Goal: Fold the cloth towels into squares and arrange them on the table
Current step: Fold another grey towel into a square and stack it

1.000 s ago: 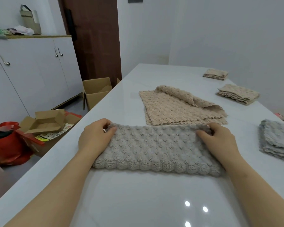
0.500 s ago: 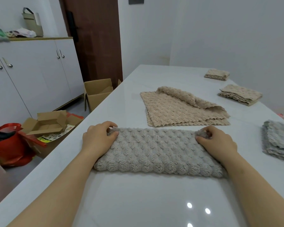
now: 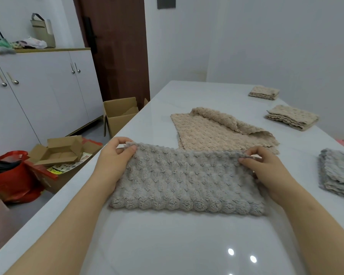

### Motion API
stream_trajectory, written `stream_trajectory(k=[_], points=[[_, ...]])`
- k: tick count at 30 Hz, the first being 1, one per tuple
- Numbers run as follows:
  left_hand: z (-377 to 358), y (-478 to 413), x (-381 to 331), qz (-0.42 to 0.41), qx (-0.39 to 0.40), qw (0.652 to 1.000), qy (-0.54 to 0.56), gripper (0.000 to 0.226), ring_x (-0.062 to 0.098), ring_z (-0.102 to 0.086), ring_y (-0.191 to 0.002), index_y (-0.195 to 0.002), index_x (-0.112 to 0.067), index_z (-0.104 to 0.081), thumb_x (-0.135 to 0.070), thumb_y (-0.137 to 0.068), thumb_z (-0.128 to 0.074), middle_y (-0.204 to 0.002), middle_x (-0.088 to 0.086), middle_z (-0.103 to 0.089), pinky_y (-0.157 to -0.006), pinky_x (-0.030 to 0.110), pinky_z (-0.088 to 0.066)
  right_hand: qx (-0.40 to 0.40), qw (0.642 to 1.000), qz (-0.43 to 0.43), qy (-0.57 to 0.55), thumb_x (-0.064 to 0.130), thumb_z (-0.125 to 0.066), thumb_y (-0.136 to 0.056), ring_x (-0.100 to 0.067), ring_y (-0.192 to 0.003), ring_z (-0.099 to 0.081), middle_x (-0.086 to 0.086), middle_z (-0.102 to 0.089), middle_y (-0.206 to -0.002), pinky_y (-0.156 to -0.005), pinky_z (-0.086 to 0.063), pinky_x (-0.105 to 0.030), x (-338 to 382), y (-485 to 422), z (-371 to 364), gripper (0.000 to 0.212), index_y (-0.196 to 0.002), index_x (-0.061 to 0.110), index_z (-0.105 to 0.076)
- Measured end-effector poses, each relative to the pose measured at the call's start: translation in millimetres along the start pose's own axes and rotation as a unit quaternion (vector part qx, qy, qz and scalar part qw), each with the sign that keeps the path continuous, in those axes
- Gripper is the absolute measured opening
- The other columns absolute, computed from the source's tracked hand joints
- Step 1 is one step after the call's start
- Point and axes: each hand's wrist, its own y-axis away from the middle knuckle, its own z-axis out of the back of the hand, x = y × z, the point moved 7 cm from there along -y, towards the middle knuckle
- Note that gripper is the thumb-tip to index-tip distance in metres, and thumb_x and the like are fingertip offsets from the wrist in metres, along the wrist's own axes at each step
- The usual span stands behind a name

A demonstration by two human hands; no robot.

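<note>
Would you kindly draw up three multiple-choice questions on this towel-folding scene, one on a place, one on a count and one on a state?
1. Where does the folded grey stack lie?
A. at the table's right edge
B. on the floor
C. on the cabinet

2. How many folded beige stacks lie on the table?
A. none
B. two
C. five

3. How is the grey towel held?
A. by one hand only
B. pinched at both far corners
C. by neither hand

Answers: 1 A, it lies beside the right hand. 2 B, a nearer stack and a farther stack. 3 B, the left hand and right hand each grip a corner.
</note>
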Motion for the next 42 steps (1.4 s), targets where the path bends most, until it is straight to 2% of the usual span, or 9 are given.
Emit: stream_trajectory(k=[5, 12, 14, 17, 21, 23, 31, 37, 42], points=[[7.7, 2.0, -13.7, -0.055, -0.015, 0.998, -0.027, 0.019, -0.002, -0.059, -0.054, -0.084, -0.032, -0.060, -0.014, -0.090, -0.058, -0.057, -0.012, -0.066, -0.065, 0.030, -0.049, 0.021, 0.985, -0.028, -0.171, -0.006, -0.057, -0.083, -0.008, -0.041, -0.045, -0.005, -0.053, -0.065, -0.038, -0.037, -0.014, 4.8, 3.1, -3.1, 0.023, -0.074, 0.014, -0.051], [19.1, 5.9, -35.6, -0.102, -0.056, 0.993, 0.026, 0.018, 0.006, -0.060, -0.071, -0.081, -0.028, -0.059, -0.011, -0.088, -0.059, -0.079, -0.006, -0.064, -0.063, 0.023, -0.048, -0.018, 0.976, 0.052, -0.213, 0.012, -0.067, -0.074, -0.012, -0.056, -0.050, 0.008, -0.061, -0.055, -0.052, -0.045, -0.019, 21.1, -0.4, 5.4, 0.018, -0.059, 0.021, -0.066], [22.3, 5.8, -40.4, -0.113, -0.055, 0.992, 0.034, 0.020, 0.002, -0.058, -0.066, -0.080, -0.027, -0.059, -0.009, -0.088, -0.058, -0.076, -0.007, -0.063, -0.056, 0.018, -0.046, -0.017, 0.972, 0.070, -0.225, 0.031, -0.079, -0.057, -0.011, -0.055, -0.052, 0.007, -0.062, -0.057, -0.055, -0.047, -0.022, 28.7, 2.6, 5.1, 0.015, -0.057, 0.022, -0.067], [22.5, 6.6, -46.3, -0.123, -0.037, 0.991, 0.038, 0.023, 0.004, -0.056, -0.068, -0.080, -0.027, -0.058, -0.006, -0.089, -0.055, -0.077, -0.007, -0.061, -0.052, 0.015, -0.045, -0.024, 0.969, 0.094, -0.228, 0.049, -0.088, -0.028, -0.009, -0.056, -0.058, 0.005, -0.064, -0.061, -0.055, -0.051, -0.021, 37.9, 5.4, 7.0, 0.048, -0.062, 0.021, -0.068], [24.1, 9.6, -52.1, -0.155, -0.033, 0.987, -0.026, 0.030, 0.012, -0.054, -0.074, -0.077, -0.033, -0.056, -0.006, -0.091, -0.053, -0.080, -0.002, -0.059, -0.065, 0.029, -0.044, -0.052, 0.975, 0.121, -0.181, 0.018, -0.075, -0.070, -0.007, -0.053, -0.055, 0.011, -0.060, -0.054, -0.055, -0.045, -0.025, 50.1, 7.8, 13.2, 0.017, -0.066, 0.020, -0.060], [25.5, 11.0, -55.6, -0.169, -0.036, 0.983, -0.057, 0.033, 0.017, -0.054, -0.080, -0.076, -0.038, -0.056, -0.009, -0.092, -0.051, -0.084, 0.000, -0.060, -0.071, 0.037, -0.044, -0.072, 0.977, 0.146, -0.139, 0.010, -0.070, -0.078, -0.005, -0.051, -0.053, 0.013, -0.058, -0.050, -0.049, -0.045, -0.019, 57.0, 7.9, 17.6, 0.021, -0.065, 0.021, -0.057], [30.1, 12.2, -57.5, -0.091, -0.034, 0.995, 0.024, 0.020, 0.020, -0.061, -0.076, -0.086, -0.035, -0.056, -0.017, -0.094, -0.051, -0.091, 0.004, -0.063, -0.063, 0.035, -0.050, -0.045, 0.982, 0.107, -0.146, 0.016, -0.066, -0.082, -0.009, -0.050, -0.059, 0.004, -0.061, -0.057, -0.050, -0.051, -0.021, 69.8, 8.9, 17.6, 0.019, -0.067, 0.018, -0.054], [11.1, 6.2, -2.0, 0.072, 0.049, 0.983, -0.161, 0.022, 0.021, -0.059, -0.085, -0.114, -0.035, -0.048, -0.027, -0.093, -0.051, -0.106, 0.005, -0.059, -0.077, 0.037, -0.050, -0.021, 0.998, -0.026, 0.046, 0.020, -0.067, -0.084, -0.020, -0.052, -0.049, -0.008, -0.056, -0.065, -0.045, -0.039, -0.025, 18.9, 2.6, 4.5, 0.017, -0.077, 0.006, -0.058], [-6.1, 9.8, -1.9, 0.003, 0.135, 0.956, -0.261, 0.017, 0.009, -0.054, -0.072, -0.088, -0.022, -0.063, -0.005, -0.086, -0.060, -0.085, -0.004, -0.059, -0.063, 0.018, -0.045, -0.015, 0.992, -0.003, 0.124, 0.016, -0.067, -0.083, -0.016, -0.077, -0.060, -0.003, -0.065, -0.086, -0.062, -0.045, -0.026, 8.8, 1.0, -0.2, 0.013, -0.094, 0.012, -0.063]])
